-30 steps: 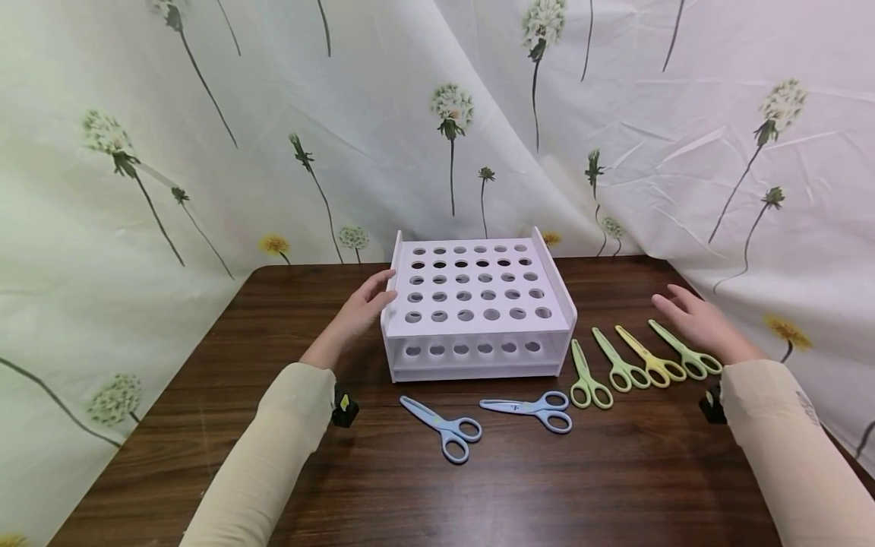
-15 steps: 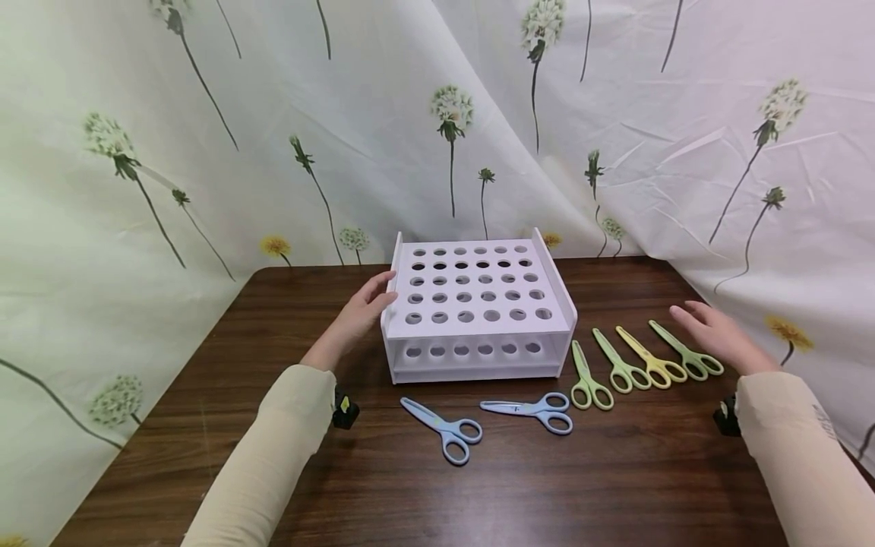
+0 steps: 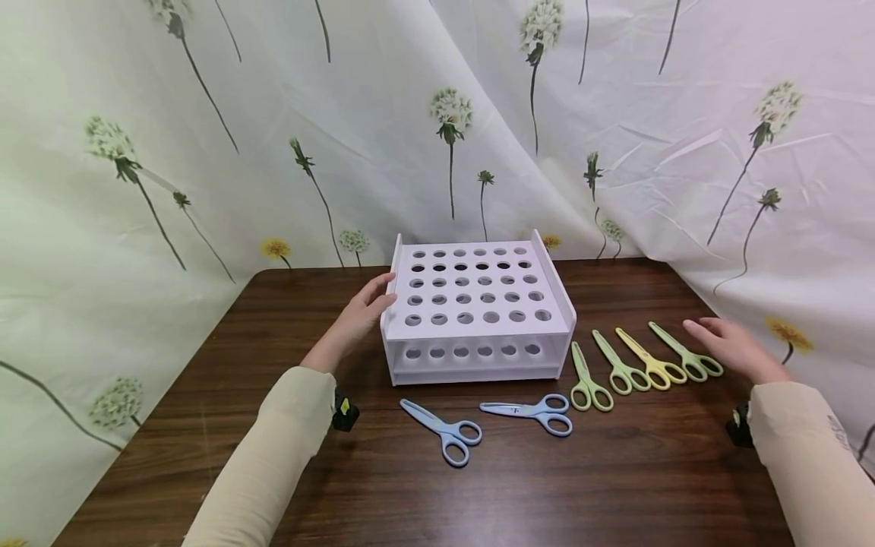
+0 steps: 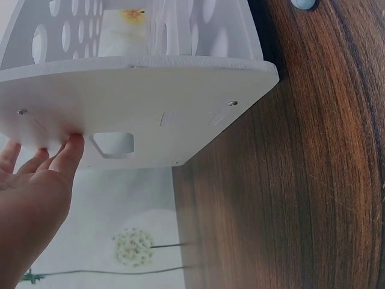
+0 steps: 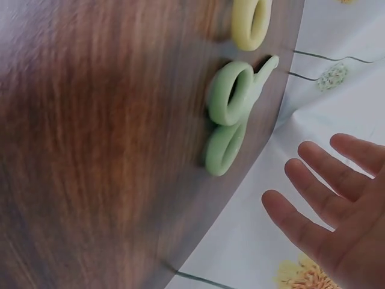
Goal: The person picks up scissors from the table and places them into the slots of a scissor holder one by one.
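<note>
My left hand (image 3: 357,315) touches the left side panel of a white rack (image 3: 472,328) full of round holes. The left wrist view shows its fingertips (image 4: 73,144) against the outer panel, beside a rectangular cutout. Over the table's right side is my right hand (image 3: 734,348), holding nothing, its fingers spread in the right wrist view. Nearest to it lie green scissors (image 3: 692,363), with yellow scissors (image 3: 652,362) just to their left. Further left come another green pair of scissors (image 3: 620,366) and a third green pair of scissors (image 3: 585,384) close to the rack.
Two pairs of blue scissors lie before the rack: the left blue scissors (image 3: 444,431) angled, the right blue scissors (image 3: 529,411) nearly sideways. All rest on a dark wooden table (image 3: 581,486). A dandelion-print cloth (image 3: 383,114) hangs behind and along both sides.
My right hand has moved to the right and back toward me, past the rightmost green scissors. The left hand stays at the rack, and the rack and scissors have not moved.
</note>
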A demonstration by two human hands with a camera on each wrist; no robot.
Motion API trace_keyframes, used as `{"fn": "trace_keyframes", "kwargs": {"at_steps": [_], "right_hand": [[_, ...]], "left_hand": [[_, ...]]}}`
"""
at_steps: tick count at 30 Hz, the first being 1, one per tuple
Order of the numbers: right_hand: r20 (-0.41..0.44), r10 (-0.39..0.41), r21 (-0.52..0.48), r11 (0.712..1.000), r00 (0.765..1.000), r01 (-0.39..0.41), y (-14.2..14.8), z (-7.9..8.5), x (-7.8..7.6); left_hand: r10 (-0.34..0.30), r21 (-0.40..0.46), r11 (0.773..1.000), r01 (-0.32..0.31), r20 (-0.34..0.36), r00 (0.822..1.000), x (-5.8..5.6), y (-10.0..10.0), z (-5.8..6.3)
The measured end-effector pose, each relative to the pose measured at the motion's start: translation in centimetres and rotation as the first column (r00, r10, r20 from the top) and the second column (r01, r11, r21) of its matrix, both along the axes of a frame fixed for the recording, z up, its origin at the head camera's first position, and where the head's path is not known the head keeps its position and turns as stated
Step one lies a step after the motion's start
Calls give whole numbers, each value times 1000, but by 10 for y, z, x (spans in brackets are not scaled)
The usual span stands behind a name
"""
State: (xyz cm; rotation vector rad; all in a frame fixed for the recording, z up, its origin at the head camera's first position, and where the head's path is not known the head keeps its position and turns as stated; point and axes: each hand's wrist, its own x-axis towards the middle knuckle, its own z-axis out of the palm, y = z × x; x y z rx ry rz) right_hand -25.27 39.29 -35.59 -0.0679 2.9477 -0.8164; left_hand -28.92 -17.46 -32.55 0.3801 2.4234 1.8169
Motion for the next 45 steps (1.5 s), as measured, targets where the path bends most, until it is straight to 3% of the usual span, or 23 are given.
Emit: {"fn": "trace_keyframes", "kwargs": {"at_steps": [5, 10, 36, 40, 45], "right_hand": [[12, -7, 8, 1000, 1000, 7, 6, -6, 2], [33, -15, 12, 1000, 999, 15, 12, -11, 5], [1, 0, 86, 996, 1000, 0, 25, -26, 9], [-4, 0, 94, 996, 1000, 0, 25, -28, 8], [-29, 12, 95, 995, 1000, -9, 26, -29, 9]], "left_hand": [[10, -25, 1000, -11, -16, 1000, -9, -2, -12], [27, -34, 999, -27, -10, 1000, -11, -2, -15], [24, -17, 1000, -25, -8, 1000, -12, -1, -14], [16, -7, 1000, -16, 7, 1000, -6, 0, -7], [16, -2, 1000, -16, -5, 1000, -7, 0, -9]]}}
